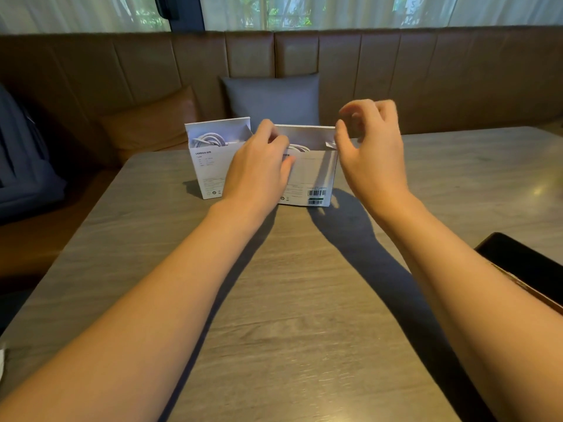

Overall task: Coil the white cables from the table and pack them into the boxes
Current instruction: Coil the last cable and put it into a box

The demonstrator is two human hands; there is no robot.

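Two white cardboard boxes stand open on the grey wooden table (274, 300), each with a coiled white cable inside: the left box (208, 169), the right box (310, 178). The left hand (259, 169) grips the right box's front. The right hand (371, 147) hovers loosely curled, holding nothing. A grey cushion (271, 99) sits behind.

White boxes (313, 175) (green strip, black barcode at 5 o'clock); white cables (208, 140); grey wood-grain table (289, 315); brown bench (426, 77); grey cushion (271, 99)
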